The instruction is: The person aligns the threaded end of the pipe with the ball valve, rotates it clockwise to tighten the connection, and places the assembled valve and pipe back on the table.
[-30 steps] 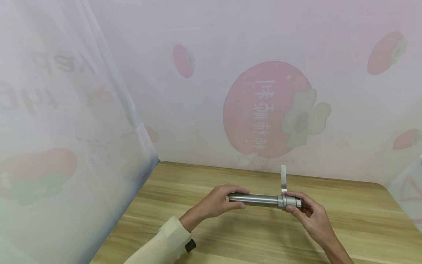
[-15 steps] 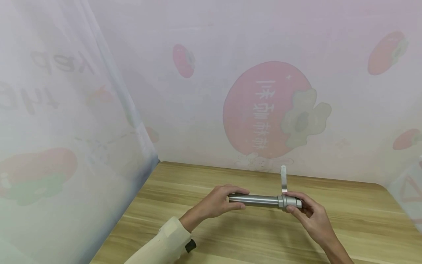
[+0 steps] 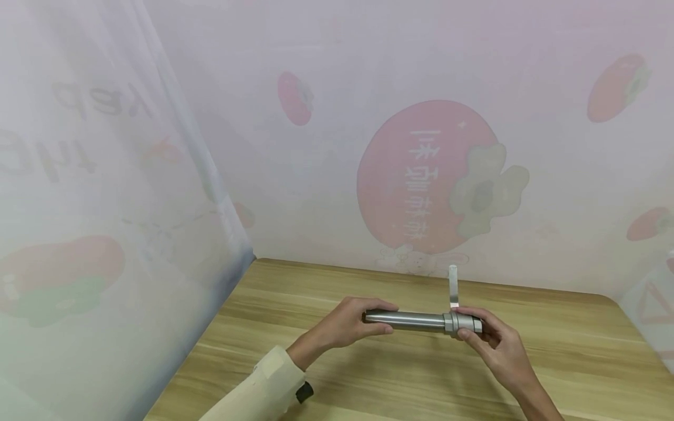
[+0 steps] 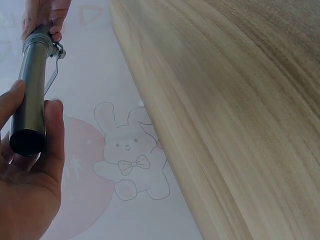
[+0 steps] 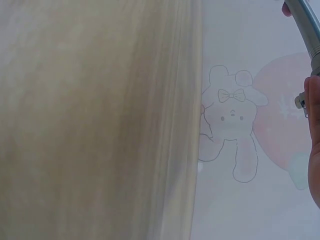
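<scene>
A shiny metal pipe (image 3: 413, 320) runs level between the two hands, joined at its right end to a ball valve (image 3: 459, 322) whose flat lever handle (image 3: 453, 286) points toward the back. My left hand (image 3: 350, 321) holds the pipe's free end between thumb and fingers; in the left wrist view the open bore of the pipe (image 4: 29, 141) faces the camera. With thumb and fingers, my right hand (image 3: 502, 348) grips the valve body. Only the edge of the right hand (image 5: 314, 142) shows in the right wrist view, beside part of the pipe (image 5: 305, 22).
Beneath the hands lies a wood-grain table (image 3: 295, 286). A pale printed curtain (image 3: 326, 193) hangs behind its back edge and another (image 3: 105, 204) along the left side. Under the left sleeve (image 3: 268, 380) a small black object (image 3: 304, 392) shows.
The head view has shifted very slightly. Both hands keep their hold on the pipe and valve, with no clear movement.
</scene>
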The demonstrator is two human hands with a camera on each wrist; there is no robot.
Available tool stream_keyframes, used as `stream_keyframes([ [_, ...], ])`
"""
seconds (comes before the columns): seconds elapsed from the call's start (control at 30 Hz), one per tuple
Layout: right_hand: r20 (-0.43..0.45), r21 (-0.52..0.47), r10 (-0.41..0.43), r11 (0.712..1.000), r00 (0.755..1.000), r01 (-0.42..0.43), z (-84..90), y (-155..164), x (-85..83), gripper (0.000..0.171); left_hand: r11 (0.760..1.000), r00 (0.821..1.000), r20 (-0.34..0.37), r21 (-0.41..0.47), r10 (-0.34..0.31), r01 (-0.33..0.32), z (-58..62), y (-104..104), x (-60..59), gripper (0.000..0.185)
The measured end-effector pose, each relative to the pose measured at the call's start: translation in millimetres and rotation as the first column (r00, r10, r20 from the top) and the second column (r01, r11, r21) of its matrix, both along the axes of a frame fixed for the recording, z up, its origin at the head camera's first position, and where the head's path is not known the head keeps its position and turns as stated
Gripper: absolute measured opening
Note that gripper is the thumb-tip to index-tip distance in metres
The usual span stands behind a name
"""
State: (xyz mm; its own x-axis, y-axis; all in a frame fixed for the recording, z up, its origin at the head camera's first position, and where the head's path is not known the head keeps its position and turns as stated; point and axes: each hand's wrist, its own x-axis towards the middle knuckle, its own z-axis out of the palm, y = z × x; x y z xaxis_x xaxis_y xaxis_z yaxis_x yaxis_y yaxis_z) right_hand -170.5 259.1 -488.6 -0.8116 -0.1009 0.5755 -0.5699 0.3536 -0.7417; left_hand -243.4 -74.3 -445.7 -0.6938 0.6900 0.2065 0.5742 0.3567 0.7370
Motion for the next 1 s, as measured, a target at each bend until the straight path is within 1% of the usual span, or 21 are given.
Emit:
stream_keyframes([
  [0.13, -0.012, -0.002, 0.005, 1.000, 1.000, -0.005, 1.0, -0.8, 0.9, 0.044, 1.000, 0.997, 0.070, 0.025, -0.013, 0.012, -0.4, 0.7, 0.3, 0.044],
  [0.23, -0.016, 0.002, 0.008, 1.000, 1.000, -0.008, 1.1, -0.6, 0.9, 0.044, 0.999, 0.996, 0.090, 0.031, -0.021, 0.018, -0.2, 0.8, 0.3, 0.045],
  [0.43, 0.005, 0.001, 0.002, 1.000, 1.000, -0.002, -1.0, 1.4, -0.3, 0.043, 0.999, 0.996, 0.089, 0.021, -0.028, 0.027, 0.9, -0.1, 0.0, 0.040],
  [0.67, -0.002, 0.006, 0.003, 1.000, 1.000, -0.003, -1.9, 1.2, -0.1, 0.042, 0.999, 0.994, 0.100, 0.033, -0.033, 0.029, 1.5, -0.4, 0.0, 0.038],
  [1.0, 0.002, 0.004, -0.005, 1.000, 1.000, 0.005, -0.5, -1.2, -0.2, 0.041, 0.998, 0.996, 0.079, 0.053, -0.039, 0.034, 0.2, -1.4, -0.7, 0.040],
])
